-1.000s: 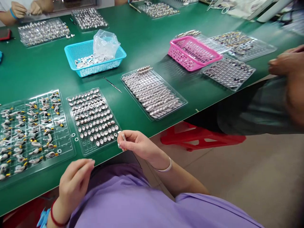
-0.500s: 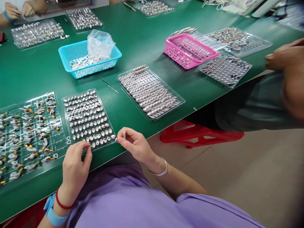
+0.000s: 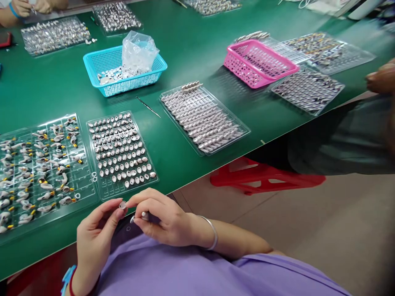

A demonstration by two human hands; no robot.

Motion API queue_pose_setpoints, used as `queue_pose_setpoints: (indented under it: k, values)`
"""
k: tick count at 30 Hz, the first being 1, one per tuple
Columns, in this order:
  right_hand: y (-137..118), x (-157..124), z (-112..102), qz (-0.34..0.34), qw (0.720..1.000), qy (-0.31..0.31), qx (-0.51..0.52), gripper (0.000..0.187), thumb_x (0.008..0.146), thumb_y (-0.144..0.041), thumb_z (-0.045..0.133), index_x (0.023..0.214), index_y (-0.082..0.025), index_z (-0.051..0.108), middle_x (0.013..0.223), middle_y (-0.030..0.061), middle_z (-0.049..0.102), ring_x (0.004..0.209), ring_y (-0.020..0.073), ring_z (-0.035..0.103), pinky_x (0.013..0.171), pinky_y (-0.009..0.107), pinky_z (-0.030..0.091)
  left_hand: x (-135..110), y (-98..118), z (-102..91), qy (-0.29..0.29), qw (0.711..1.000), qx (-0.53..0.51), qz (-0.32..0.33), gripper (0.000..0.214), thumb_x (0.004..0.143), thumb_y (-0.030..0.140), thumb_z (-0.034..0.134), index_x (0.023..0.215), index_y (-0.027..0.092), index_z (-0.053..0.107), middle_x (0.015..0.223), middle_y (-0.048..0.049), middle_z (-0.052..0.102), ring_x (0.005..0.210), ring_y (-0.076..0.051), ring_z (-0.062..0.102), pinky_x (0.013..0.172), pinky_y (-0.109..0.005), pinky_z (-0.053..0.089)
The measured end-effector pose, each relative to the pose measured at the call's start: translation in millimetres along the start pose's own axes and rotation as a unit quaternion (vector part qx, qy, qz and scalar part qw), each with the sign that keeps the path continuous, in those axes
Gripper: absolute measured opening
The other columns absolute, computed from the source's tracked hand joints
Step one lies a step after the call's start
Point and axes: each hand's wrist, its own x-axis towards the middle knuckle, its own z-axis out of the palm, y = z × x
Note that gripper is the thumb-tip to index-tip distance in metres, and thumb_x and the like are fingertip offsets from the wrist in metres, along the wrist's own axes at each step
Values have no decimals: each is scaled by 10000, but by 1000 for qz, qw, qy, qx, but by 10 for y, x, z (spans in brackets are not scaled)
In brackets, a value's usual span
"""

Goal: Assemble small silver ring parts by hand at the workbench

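Note:
Between the thumb and forefinger of my left hand is a small white oval earbud cap, its hollow side showing. My right hand is closed around a white earbud shell; its stem end pokes out between the fingers and the rest is partly hidden. The right forefinger's tip reaches the cap's edge. Both hands are over my lap at the table's front edge. Just beyond them lies a clear tray with rows of similar oval caps. Left of it, a larger tray carries white earbud shells with yellow tabs.
A thin metal tool lies on the green table. Behind it stands a blue basket with white parts and a plastic bag. A tray of white stems and a pink basket are rightward. Co-workers' hands show at the edges.
My left hand has drawn back from the cap tray with a cap in its fingers. My right hand has come left and down, bringing the earbud shell close to it. The view has shifted slightly.

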Motion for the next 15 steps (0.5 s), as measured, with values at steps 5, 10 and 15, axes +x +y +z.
queue_pose_setpoints:
  k: [5, 10, 15]
  values:
    - [-33, 33, 5, -31, 999, -17, -22, 67, 913, -137, 516, 932, -190, 479, 1020, 135, 683, 929, 169, 629, 834, 306, 540, -58, -42, 5, 9, 998, 54, 28, 198, 739, 270, 775, 932, 227, 777, 840, -14, 803, 668, -186, 753, 622, -239, 637]
    - [-43, 70, -13, 28, 998, -32, 36, 46, 910, -161, 523, 895, -188, 488, 969, 110, 683, 858, 154, 617, 803, 290, 524, -79, -80, 9, 13, 998, 57, 36, 169, 732, 271, 780, 894, 221, 780, 811, -15, 801, 654, -190, 750, 615, -251, 640]
    - [-44, 111, -9, 123, 992, -5, 30, 95, 904, -210, 529, 814, -186, 508, 737, 11, 549, 665, 118, 503, 650, 241, 461, -112, -106, 18, 6, 998, 43, 34, 174, 726, 246, 790, 900, 239, 778, 812, 2, 800, 661, -170, 749, 645, -228, 634]
